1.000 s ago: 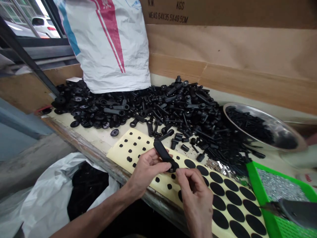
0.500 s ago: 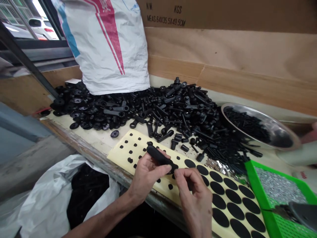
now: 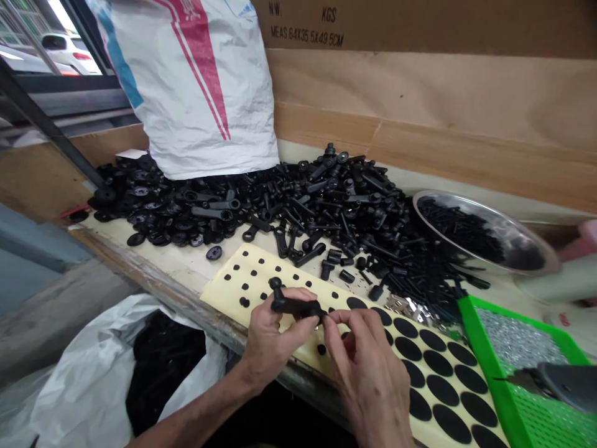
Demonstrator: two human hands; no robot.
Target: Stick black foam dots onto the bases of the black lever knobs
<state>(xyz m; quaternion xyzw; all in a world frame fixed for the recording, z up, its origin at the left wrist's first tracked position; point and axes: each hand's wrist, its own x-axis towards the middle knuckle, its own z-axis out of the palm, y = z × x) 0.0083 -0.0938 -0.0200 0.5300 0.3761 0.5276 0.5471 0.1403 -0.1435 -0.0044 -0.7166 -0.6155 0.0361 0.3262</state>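
A black plastic crank handle (image 3: 295, 306) with a round knob at its far left end is gripped in my left hand (image 3: 275, 336), thumb along its near side. At the handle's right end, the thumb and forefinger of my right hand (image 3: 366, 361) are pinched together, touching the part. Whatever lies between those fingertips is hidden. Beneath both hands lies a yellow backing sheet (image 3: 219, 287) bearing small black dots on its left and large black round stickers (image 3: 442, 389) on its right.
Behind the sheet spreads a heap of black plastic parts (image 3: 321, 199). A metal bowl (image 3: 536, 249) of black pins stands at the right, near a green tray (image 3: 492, 379) of small shiny parts and a grey-handled tool (image 3: 559, 382). A white sack (image 3: 209, 93) stands behind; an open bag (image 3: 84, 373) sits lower left.
The crank handle has turned in my left hand, so its knob now points up and left. My right hand has moved slightly left, staying at the handle's end.
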